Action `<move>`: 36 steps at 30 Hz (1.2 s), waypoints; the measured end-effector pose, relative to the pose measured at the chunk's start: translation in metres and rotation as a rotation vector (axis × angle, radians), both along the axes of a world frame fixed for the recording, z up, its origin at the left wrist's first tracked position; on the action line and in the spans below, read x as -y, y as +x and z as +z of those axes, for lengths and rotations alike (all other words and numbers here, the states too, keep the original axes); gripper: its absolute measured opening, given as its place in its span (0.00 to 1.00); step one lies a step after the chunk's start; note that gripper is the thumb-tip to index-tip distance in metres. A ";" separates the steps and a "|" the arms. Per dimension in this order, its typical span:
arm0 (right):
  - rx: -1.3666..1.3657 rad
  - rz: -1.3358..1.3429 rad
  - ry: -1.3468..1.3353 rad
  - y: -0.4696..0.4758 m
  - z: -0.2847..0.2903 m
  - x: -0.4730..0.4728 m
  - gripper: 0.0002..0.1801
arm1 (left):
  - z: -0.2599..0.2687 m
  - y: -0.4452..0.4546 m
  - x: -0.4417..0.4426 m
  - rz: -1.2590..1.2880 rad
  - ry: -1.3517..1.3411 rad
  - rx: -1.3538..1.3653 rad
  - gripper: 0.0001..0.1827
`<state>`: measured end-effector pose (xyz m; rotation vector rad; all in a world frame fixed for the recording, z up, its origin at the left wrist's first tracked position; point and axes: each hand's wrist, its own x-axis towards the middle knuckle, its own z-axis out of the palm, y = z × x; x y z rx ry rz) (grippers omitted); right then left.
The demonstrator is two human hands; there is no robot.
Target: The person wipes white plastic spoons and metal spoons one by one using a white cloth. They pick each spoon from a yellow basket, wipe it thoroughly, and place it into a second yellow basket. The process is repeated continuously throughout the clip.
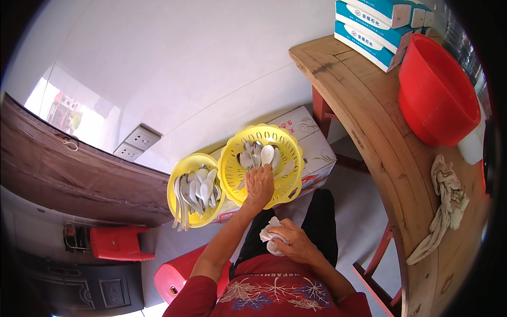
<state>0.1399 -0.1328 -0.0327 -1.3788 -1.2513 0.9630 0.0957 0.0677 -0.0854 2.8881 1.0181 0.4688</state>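
Observation:
My left hand (259,185) reaches into a yellow plastic colander (291,186) and touches the spoons there; its fingertips are partly hidden, so its grip is unclear. White spoons (267,153) and metal spoons lie in the colander. To its left, a smaller yellow basket (173,198) holds many white and metal spoons, several long handles hanging over its edge. Above my lap, my right hand (294,242) is closed on a crumpled white cloth or tissue (273,233). Both yellow containers rest on cardboard boxes (317,158) against the wall.
A curved wooden table (372,107) on the right carries teal-and-white tissue boxes (368,33), red plastic basins (435,95) and a crumpled cloth (445,202). A wall socket (136,142) is behind the baskets. A red stool (115,242) stands lower left, and another red seat (178,273) is beside me.

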 end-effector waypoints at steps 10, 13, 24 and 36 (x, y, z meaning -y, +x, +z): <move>0.020 -0.394 0.181 0.016 0.015 -0.016 0.15 | 0.046 -0.039 0.014 0.072 -1.649 1.021 0.08; 0.069 -0.577 0.286 0.027 0.040 -0.037 0.15 | 0.065 -0.052 0.039 0.098 -1.773 1.083 0.12; 0.632 -0.422 0.618 -0.007 0.055 -0.079 0.14 | 0.093 -0.079 0.090 0.151 -1.767 1.169 0.16; -0.139 -0.507 0.239 0.005 0.061 -0.107 0.12 | 0.080 -0.102 0.094 -0.157 -1.734 1.155 0.19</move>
